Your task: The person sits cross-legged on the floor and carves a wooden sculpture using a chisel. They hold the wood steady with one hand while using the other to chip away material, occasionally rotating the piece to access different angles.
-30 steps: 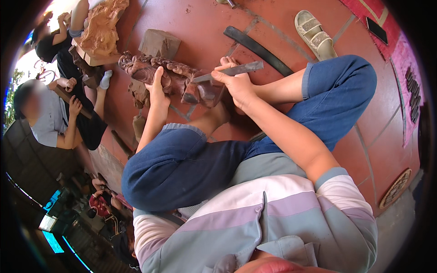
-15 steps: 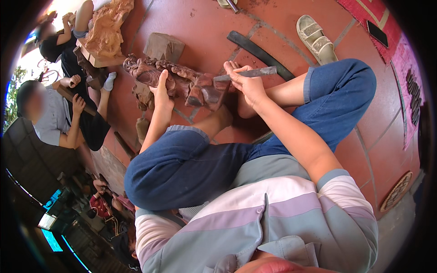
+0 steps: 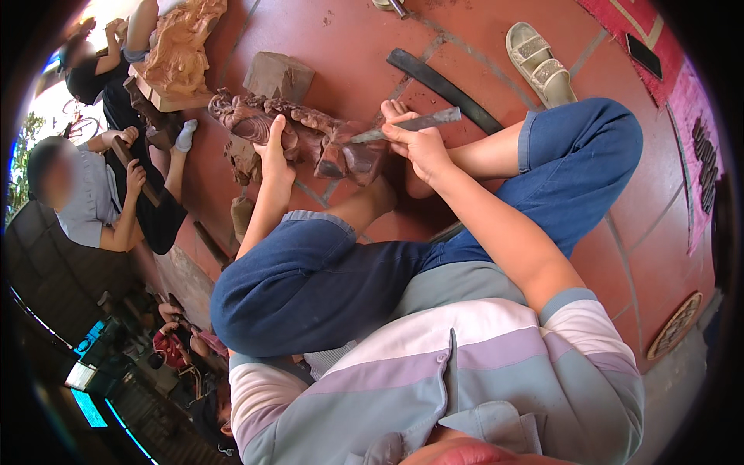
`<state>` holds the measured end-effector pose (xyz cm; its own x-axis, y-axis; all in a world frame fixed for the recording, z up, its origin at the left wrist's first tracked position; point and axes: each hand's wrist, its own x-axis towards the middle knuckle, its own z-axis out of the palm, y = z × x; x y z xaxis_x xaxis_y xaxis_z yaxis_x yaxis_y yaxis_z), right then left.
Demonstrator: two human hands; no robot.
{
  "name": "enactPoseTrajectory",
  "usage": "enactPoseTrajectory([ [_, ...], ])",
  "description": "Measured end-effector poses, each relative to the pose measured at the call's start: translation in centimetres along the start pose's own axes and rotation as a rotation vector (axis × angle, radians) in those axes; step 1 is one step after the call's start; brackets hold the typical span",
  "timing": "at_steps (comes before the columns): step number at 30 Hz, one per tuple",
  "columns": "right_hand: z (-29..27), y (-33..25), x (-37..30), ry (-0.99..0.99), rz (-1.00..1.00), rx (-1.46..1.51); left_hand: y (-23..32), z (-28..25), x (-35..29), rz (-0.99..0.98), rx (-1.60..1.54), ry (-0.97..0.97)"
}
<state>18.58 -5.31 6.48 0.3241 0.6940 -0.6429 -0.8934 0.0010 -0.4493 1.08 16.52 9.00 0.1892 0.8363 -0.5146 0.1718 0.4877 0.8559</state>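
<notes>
A reddish-brown wood carving point(image 3: 306, 128) with rounded, swirling relief lies across the floor in front of my crossed legs. My left hand point(image 3: 274, 153) grips its middle from the near side, thumb up along the surface and the other fingers mostly hidden. In my right hand point(image 3: 422, 151) is a flat grey metal file point(image 3: 435, 119), pinched between thumb and fingers. Its narrow end rests on or just over the blockier right end of the carving. My bare foot point(image 3: 394, 110) shows just behind the right hand.
Beyond the carving sits a wooden block point(image 3: 277, 76). A dark curved strip point(image 3: 446, 89) and a beige sandal point(image 3: 539, 63) lie on the tiles. At far left, people work beside a large pale carving point(image 3: 184, 50). A phone point(image 3: 643, 56) lies on a red mat at right.
The file in my right hand has slid left and slightly down, its tip now farther over the carving. My left hand stays in place. A person at left has raised a wooden bar.
</notes>
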Motion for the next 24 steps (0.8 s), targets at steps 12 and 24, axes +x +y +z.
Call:
enactPoseTrajectory([
  [12, 0.0, -0.6, 0.4, -0.008, 0.025, 0.111, 0.1, -0.1, 0.0, -0.007, 0.018, 0.031],
  [24, 1.0, 1.2, 1.1, -0.042, -0.290, -0.046, 0.3, 0.2, -0.1, -0.022, 0.023, 0.027],
])
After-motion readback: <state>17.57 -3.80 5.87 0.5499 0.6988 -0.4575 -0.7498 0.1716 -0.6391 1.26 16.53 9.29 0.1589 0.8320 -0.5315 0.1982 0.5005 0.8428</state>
